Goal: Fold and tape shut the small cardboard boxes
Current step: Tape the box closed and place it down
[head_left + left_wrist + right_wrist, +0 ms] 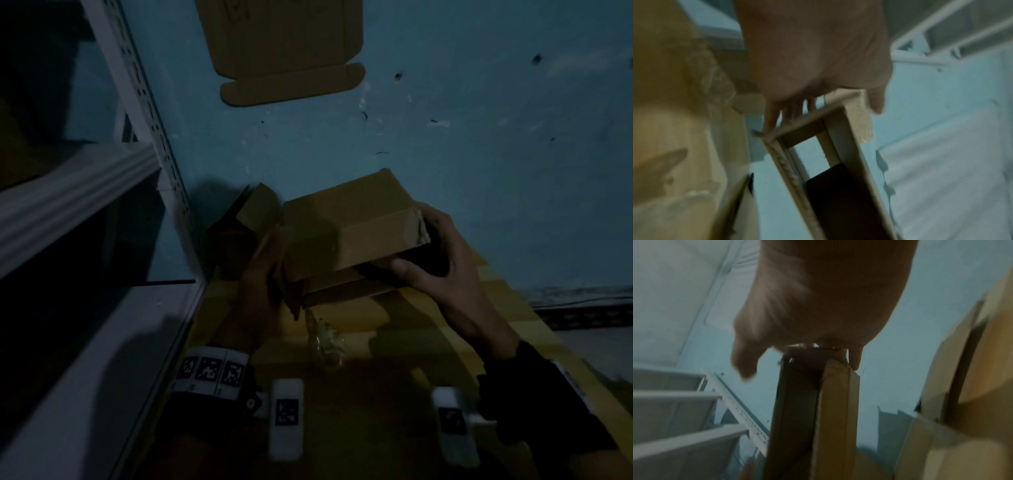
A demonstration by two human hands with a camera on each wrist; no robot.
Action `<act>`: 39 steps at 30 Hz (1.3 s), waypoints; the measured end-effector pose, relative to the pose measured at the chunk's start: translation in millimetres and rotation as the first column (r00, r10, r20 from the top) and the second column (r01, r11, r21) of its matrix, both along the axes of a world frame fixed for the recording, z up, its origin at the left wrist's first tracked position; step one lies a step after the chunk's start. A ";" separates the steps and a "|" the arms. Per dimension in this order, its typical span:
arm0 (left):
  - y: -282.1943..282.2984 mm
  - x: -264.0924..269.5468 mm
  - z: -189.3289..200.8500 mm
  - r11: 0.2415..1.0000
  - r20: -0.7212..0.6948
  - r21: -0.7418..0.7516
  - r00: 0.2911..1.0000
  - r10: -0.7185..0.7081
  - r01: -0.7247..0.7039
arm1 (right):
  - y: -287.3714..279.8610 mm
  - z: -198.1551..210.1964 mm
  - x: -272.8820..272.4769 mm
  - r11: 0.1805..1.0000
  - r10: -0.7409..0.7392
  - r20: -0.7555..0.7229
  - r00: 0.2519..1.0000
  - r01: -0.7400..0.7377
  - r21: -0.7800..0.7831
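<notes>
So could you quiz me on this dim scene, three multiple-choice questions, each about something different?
1. Where is the flat unfolded brown cardboard sheet?
A. on the blue surface beyond the hands
B. on the white metal shelf
C. under the right wrist

2. How many hands grip the brown cardboard box?
A. none
B. one
C. two

3. The box's end by the right hand is:
A. taped shut
B. open
C. crushed flat

Answers: 1 A, it lies far up the head view; 2 C, the left hand holds its other end; 3 B, the dark inside shows.
</notes>
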State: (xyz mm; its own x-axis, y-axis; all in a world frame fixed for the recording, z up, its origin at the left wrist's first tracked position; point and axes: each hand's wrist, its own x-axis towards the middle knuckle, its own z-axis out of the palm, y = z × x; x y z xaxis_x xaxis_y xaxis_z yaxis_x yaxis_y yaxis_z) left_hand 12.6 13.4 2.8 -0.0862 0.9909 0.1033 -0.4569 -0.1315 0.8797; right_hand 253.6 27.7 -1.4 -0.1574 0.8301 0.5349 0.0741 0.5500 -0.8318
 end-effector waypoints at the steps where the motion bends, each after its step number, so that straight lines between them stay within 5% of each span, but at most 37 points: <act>1: 2.6 -1.2 1.5 1.000 0.015 -0.020 1.000 0.011 -0.011 | 0.4 0.7 -0.7 1.000 0.016 -0.013 1.000 -0.016 -0.013; 9: 1.1 -2.0 2.0 0.997 0.068 -0.031 0.995 -0.071 0.074 | 8.3 9.0 -3.2 0.953 -0.117 -0.268 0.956 0.032 -0.303; 18: 0.3 -5.4 -2.8 0.971 -0.005 -0.128 0.979 -0.204 0.202 | 1.4 20.9 5.1 0.835 0.104 -0.286 0.953 -0.239 -0.495; 28: 7.3 -20.2 -2.5 0.995 -0.234 -0.099 0.972 0.002 -0.025 | 5.3 15.0 15.8 0.826 -0.188 -0.236 0.953 0.023 -0.564; 39: 11.4 -22.3 -2.8 0.995 -0.360 -0.019 0.929 0.082 -0.095 | 6.5 12.5 10.9 0.833 -0.264 -0.142 0.954 0.151 -0.532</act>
